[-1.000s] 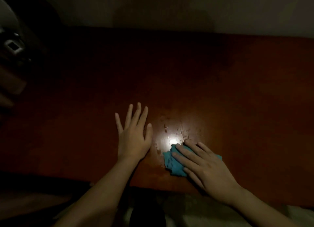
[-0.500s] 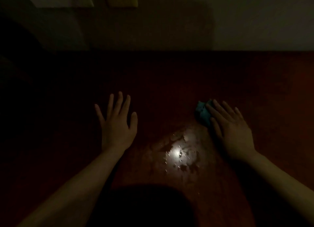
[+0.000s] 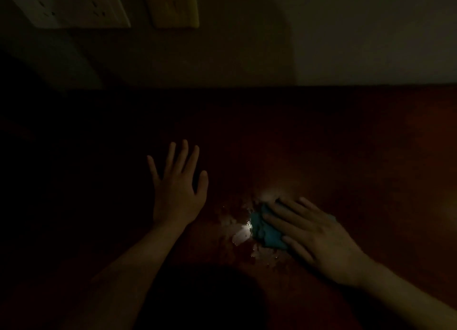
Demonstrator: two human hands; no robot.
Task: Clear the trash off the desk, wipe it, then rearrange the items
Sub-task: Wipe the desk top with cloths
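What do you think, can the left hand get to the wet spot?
Probably yes. The left hand lies flat on the desk, with only bare wood between it and the wet spot. The right hand and cloth sit on the spot's other side.

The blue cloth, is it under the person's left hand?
No: the right hand presses the blue cloth with straight fingers, while the left hand lies flat on the desk, apart from it.

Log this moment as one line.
phase: wiping | right hand: pressing blue cloth on wet patch | left hand: flat on desk
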